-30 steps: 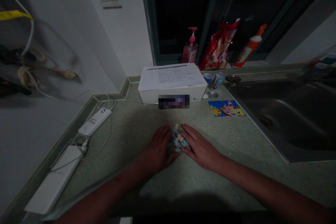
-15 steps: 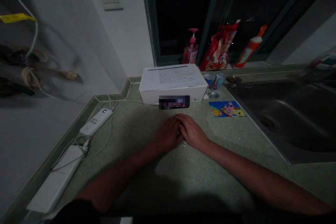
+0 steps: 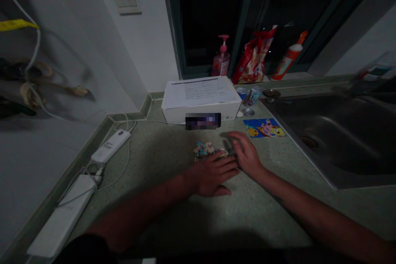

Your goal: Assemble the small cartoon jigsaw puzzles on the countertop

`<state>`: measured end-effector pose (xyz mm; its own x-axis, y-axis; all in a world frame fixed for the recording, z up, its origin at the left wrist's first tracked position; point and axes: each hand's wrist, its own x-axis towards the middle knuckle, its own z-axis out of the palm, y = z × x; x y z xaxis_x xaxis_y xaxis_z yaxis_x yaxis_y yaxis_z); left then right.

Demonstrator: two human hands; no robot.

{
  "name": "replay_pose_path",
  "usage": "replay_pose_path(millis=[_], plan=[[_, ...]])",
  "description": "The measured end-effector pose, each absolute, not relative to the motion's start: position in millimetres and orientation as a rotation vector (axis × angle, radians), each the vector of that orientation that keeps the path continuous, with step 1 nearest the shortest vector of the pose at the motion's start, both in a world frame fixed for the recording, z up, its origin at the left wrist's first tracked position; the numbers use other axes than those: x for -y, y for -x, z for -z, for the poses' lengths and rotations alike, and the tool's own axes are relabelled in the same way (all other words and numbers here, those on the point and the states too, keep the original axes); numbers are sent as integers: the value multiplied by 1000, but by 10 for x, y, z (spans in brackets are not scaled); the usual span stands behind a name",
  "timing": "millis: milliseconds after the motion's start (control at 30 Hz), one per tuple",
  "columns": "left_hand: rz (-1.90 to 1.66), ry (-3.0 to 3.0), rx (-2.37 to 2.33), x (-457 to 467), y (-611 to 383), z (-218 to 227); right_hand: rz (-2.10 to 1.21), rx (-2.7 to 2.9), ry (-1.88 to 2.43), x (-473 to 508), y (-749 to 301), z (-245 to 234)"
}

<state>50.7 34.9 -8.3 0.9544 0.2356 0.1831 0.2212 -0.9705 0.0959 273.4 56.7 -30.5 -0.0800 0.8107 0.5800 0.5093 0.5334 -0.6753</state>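
Observation:
A small heap of jigsaw puzzle pieces (image 3: 202, 149), some blue and some tan, lies on the green speckled counter (image 3: 173, 218). Over the near edge of the heap my left hand (image 3: 214, 172) lies palm down, fingers stretched to the right and thumb apart; it hides part of the pieces. To the right of the heap my right hand (image 3: 247, 153) rests on its edge with the fingers apart, close to the left fingertips. No piece shows in its fingers. A colourful cartoon picture card (image 3: 264, 128) lies flat beyond my right hand.
Behind the heap, a phone (image 3: 203, 121) leans on a white box (image 3: 198, 109) topped by a printed sheet (image 3: 201, 91). Small cans (image 3: 254, 96) stand beside the box. At right is a steel sink (image 3: 328, 173). Power strips (image 3: 111, 145) and cables line the left edge.
My hands, which were cupped together over the pieces, have parted. The right moved right, the left flattened and slid nearer, and the puzzle heap came into sight. The view shifted slightly.

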Motion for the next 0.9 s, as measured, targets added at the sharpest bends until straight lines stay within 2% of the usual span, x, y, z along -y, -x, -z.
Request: replay_pose_path(millis=[133,467,733,900], plan=[[-328,-3031,-288,-378,-732,82,-359,1682,1137,-594,-2745,293],[-393,-2974,-633,-718,-638,220,-349,1708,1211,-616,-2788,303],[-434,-2855,-790,-584,-322,-33,-330,2038,1229,-524,-2770,208],[-512,-2688,-1205,-365,184,21,-239,2168,1281,-377,-2858,86]])
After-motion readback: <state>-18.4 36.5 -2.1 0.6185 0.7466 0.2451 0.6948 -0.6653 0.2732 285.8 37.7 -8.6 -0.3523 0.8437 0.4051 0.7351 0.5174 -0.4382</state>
